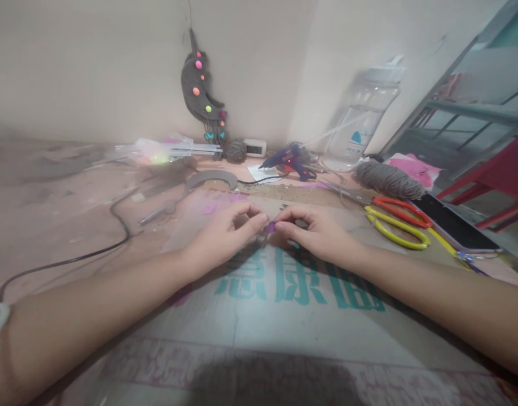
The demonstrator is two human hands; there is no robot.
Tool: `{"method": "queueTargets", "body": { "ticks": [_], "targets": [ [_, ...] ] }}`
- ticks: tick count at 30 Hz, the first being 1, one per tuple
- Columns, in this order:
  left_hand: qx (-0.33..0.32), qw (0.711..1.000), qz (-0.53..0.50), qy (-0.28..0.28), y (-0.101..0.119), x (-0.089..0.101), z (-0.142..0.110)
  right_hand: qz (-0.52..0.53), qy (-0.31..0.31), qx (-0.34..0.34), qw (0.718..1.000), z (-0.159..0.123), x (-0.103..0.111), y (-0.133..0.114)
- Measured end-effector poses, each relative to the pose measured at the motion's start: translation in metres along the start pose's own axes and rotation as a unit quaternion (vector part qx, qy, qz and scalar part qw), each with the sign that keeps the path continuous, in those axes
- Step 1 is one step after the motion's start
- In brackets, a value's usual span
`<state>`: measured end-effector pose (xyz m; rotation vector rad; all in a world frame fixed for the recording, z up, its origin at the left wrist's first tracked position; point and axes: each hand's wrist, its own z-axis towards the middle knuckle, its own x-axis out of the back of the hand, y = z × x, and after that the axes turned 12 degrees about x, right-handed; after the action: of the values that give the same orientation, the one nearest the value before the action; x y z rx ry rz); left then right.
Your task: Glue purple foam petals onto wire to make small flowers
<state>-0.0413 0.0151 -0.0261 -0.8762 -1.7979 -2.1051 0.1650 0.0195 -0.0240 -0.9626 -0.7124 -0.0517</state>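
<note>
In the head view, a small purple piece is pinched between the fingertips of both hands, above a plastic sheet printed with green characters. My left hand is closed on its left side, thumb against forefinger. From the other side my right hand grips it, also between thumb and forefinger. The fingertips nearly meet and hide most of the piece; its material cannot be made out. Beyond the left hand lies a grey crescent. Scissors with red and yellow handles rest right of the right hand.
A glue gun stands at the back, its black cord trailing left. Against the wall are a decorated grey moon and a water bottle. Grey yarn and a phone lie right; clear sticks lie back left.
</note>
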Motion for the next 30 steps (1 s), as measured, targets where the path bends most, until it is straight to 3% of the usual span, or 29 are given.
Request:
{"method": "queueTargets", "body": {
  "ticks": [30],
  "targets": [
    [-0.003,1.0,0.015,-0.016,0.0028,-0.0007,-0.0009,-0.009,0.003,0.01,1.0,0.0001,0.0007,-0.0023]
  ]
}}
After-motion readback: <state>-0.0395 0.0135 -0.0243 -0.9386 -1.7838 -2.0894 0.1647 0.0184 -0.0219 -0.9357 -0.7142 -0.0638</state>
